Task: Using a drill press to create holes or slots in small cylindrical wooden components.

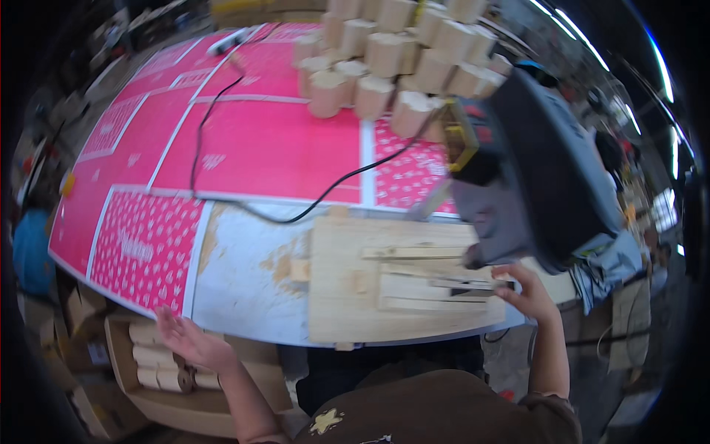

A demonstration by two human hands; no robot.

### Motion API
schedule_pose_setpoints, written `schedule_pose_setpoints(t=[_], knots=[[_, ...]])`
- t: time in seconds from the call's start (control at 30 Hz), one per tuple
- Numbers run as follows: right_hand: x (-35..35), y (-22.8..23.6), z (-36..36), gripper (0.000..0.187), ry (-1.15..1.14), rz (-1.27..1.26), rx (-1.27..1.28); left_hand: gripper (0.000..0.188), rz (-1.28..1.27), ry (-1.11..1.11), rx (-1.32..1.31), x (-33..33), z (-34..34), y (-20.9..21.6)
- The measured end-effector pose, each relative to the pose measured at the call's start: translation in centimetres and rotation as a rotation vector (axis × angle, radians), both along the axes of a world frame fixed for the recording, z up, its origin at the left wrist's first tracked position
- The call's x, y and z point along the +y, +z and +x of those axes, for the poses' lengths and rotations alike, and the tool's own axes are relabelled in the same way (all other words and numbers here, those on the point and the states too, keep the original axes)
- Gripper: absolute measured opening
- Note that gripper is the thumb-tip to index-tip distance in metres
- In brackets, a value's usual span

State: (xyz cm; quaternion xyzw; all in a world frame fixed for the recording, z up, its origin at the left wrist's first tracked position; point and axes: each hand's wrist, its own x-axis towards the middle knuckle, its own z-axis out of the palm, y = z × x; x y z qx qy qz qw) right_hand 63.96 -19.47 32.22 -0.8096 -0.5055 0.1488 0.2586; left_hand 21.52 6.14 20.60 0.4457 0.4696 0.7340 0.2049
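Note:
My left hand is raised near the front left edge of the table, its fingers spread and nothing in them. On the right, the thumb and fingertips of my right hand close on the end of a slim dark-and-metal tool; blur hides its exact kind. That tool lies over a light wooden board with thin wooden strips fixed on top. Just beyond my right hand looms a large dark machine with a yellow-edged front, smeared by motion.
Pale wooden cylinders are stacked at the back of the pink-covered table. A black cable loops across it to the machine. Below left, an open cardboard box holds more wooden cylinders. Sawdust lies beside the board.

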Motion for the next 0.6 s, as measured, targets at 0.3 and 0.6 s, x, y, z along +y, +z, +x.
schedule_pose_setpoints(t=[0.3, 0.6], knots=[[12.5, 2.7, 19.6, 0.023, -0.093, 0.316, -0.061, 0.046, -0.027, -0.335, 0.597, -8.6, 9.4, 1.7], [32.9, -4.1, 23.0, 0.063, -0.13, 0.185, -0.052, 0.043, -0.325, -0.137, 0.588, -14.7, 7.6, 3.8]])
